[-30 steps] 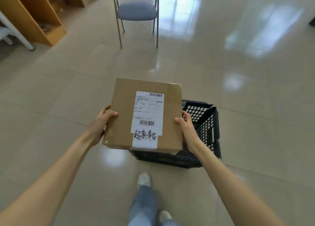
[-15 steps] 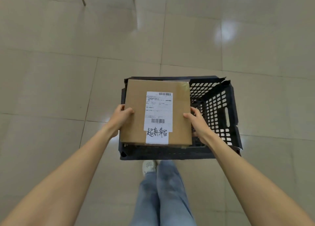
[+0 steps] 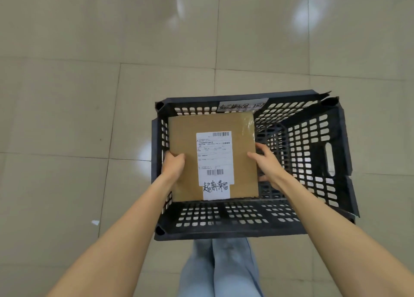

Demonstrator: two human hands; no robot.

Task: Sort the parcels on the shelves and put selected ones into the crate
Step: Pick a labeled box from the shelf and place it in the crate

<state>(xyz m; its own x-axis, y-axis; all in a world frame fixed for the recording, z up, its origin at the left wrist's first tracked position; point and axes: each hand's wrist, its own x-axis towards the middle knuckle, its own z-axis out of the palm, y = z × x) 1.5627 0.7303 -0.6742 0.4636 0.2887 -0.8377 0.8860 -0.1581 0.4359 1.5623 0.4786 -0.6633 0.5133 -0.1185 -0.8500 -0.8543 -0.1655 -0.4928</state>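
Head view: the flat brown cardboard parcel (image 3: 212,158) with its white shipping label (image 3: 215,160) now sits low inside the black perforated plastic crate (image 3: 322,153), against the crate's left wall, whereas half a second ago it was held above the rim and a second ago out in front of the crate with a chair in sight. The camera has tipped further down, so the crate's whole opening and a handwritten white tag (image 3: 242,105) on its far wall show. The left hand (image 3: 173,164) grips the parcel's left edge, thumb on top and fingers curled under. The right hand (image 3: 266,162) has loosened: its fingers are spread and nearly straight, fingertips touching the parcel's right edge rather than clasping it. Both forearms reach forward and down into the crate. Light blue trouser legs (image 3: 221,270) stand just behind the crate on the glossy beige tiled floor (image 3: 67,117).
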